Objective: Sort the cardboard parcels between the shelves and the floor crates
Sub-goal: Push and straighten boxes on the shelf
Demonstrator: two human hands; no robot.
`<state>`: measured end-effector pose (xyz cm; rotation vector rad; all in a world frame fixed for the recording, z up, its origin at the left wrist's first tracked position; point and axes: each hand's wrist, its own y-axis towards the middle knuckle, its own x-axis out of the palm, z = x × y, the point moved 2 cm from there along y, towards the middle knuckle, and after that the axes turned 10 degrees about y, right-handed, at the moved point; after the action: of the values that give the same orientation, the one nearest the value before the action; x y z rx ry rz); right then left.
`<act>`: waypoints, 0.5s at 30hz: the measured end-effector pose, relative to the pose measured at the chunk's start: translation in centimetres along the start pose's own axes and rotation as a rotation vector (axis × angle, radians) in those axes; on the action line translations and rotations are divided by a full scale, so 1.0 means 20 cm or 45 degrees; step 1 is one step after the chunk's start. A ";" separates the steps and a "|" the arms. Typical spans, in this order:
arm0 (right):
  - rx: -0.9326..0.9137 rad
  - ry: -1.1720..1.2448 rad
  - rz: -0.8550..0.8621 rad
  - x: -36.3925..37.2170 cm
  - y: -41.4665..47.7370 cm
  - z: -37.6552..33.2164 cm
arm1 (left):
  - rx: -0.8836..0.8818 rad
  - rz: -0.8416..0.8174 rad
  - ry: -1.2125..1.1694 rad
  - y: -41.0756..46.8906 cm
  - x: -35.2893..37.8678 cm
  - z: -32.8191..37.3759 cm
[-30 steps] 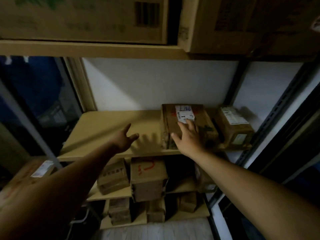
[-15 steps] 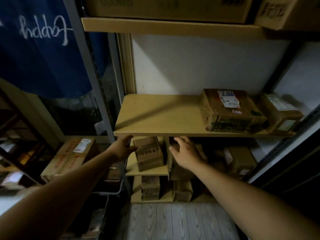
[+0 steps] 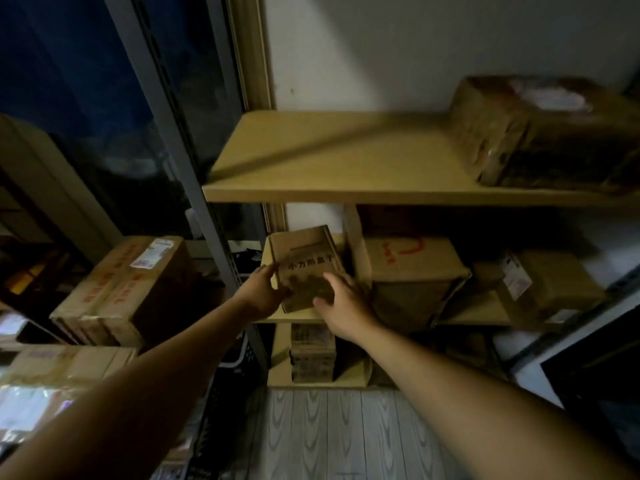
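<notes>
A small cardboard parcel (image 3: 304,261) with dark printed characters stands on the second shelf (image 3: 298,319) from the floor, at its left end. My left hand (image 3: 263,289) presses against the parcel's left side. My right hand (image 3: 343,303) lies on its front lower right corner, fingers curled onto it. Both hands clasp the parcel between them; it still rests on the shelf board.
A larger box with red marks (image 3: 412,271) stands just right of the parcel, a labelled box (image 3: 543,285) further right. A big taped parcel (image 3: 540,133) sits on the upper shelf (image 3: 339,157). Long boxes (image 3: 124,289) are stacked left of the grey upright (image 3: 180,140). Grey plank floor (image 3: 339,431) lies below.
Both hands dropped from the upper shelf's front edge down to the lower shelf and closed on the small parcel. The camera tilted downward and moved closer.
</notes>
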<state>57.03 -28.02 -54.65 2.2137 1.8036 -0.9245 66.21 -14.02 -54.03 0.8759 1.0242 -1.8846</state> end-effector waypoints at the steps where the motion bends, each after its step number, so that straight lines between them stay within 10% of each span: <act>1: -0.012 0.007 0.041 0.04 0.04 0.04 | 0.021 0.040 -0.008 0.04 0.04 -0.02; 15: 0.038 -0.145 0.422 0.31 0.53 0.34 | 0.053 0.104 -0.704 0.39 0.46 -0.24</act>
<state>64.96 -28.98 -66.21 2.3276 1.3278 -0.9853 69.89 -15.48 -66.37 0.3698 0.6016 -1.9259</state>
